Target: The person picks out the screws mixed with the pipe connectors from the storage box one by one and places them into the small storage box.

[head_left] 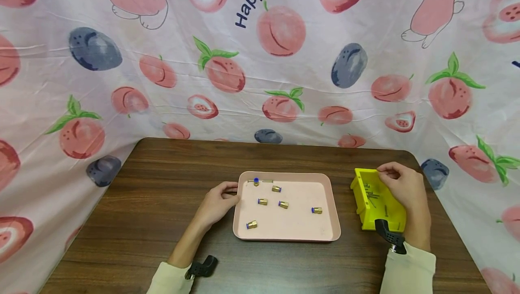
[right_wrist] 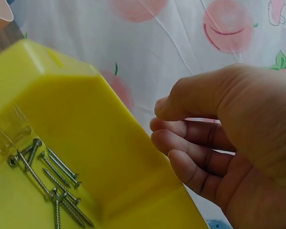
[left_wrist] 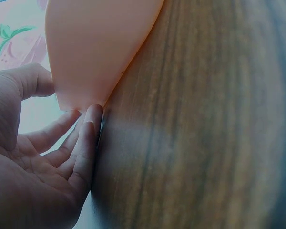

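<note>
My left hand (head_left: 217, 203) rests against the left side of a pink tray (head_left: 292, 235); in the left wrist view its thumb touches the rim and its fingertips lie low against the wall. On the tray lie several brass push-fit fittings with blue collars, one fitting (head_left: 283, 204) near the middle. Two thin screws (head_left: 267, 181) lie near its back left. Over the right side of a yellow bin (head_left: 367, 221) is my right hand (head_left: 404, 185), fingers loosely bent, thumb tip near the index fingertip. Nothing shows between them. Inside the bin are several screws (right_wrist: 62, 176).
The brown wooden table (head_left: 183, 158) carries the tray and the bin. Behind it hangs a fruit-print cloth (head_left: 243, 127), close to the table's back edge. The bin stands right of the tray, with a strip of tabletop between them.
</note>
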Tool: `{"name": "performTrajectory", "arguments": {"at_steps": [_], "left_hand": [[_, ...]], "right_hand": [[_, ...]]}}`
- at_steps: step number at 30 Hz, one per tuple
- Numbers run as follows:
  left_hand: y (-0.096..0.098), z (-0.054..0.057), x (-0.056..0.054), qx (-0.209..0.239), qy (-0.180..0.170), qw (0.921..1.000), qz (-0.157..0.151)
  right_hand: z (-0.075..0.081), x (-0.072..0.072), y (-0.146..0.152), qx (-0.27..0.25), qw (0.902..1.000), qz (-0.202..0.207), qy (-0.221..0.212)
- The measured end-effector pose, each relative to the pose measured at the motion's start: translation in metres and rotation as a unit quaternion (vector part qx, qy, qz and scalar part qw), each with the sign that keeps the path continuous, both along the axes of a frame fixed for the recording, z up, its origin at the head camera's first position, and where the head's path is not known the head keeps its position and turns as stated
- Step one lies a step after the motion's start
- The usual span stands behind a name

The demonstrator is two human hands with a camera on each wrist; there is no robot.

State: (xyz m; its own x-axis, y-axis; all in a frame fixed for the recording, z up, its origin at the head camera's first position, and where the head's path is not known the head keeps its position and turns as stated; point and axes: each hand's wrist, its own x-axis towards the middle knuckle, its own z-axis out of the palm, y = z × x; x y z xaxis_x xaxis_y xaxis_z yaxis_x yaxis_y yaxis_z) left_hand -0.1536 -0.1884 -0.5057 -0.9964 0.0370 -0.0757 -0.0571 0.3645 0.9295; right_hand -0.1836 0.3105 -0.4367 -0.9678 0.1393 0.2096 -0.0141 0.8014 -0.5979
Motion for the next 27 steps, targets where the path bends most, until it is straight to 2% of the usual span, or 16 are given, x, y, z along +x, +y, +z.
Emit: {"name": "performTrajectory", "arguments": {"at_steps": [5, 10, 14, 22, 27], "left_hand": [[0.0, -0.001, -0.001, -0.002, 0.001, 1.0, 0.001], [-0.001, -0.002, -0.001, 0.0, 0.002, 1.0, 0.0], [-0.001, -0.003, -0.001, 0.002, 0.001, 1.0, 0.001], [-0.001, -0.004, -0.001, 0.004, -0.001, 1.0, 0.001], [0.0, -0.003, -0.001, 0.004, -0.003, 1.0, 0.004]], "right_hand": [[0.003, -0.001, -0.006, -0.011, 0.9999, 0.01, 0.008], [0.007, -0.002, -0.011, -0.025, 0.9976, 0.045, 0.045], [0.01, -0.004, -0.021, -0.044, 0.9924, 0.088, 0.073], [0.014, -0.009, -0.052, -0.081, 0.9796, 0.144, 0.115], [0.014, -0.013, -0.071, -0.102, 0.9736, 0.172, 0.11]]}}
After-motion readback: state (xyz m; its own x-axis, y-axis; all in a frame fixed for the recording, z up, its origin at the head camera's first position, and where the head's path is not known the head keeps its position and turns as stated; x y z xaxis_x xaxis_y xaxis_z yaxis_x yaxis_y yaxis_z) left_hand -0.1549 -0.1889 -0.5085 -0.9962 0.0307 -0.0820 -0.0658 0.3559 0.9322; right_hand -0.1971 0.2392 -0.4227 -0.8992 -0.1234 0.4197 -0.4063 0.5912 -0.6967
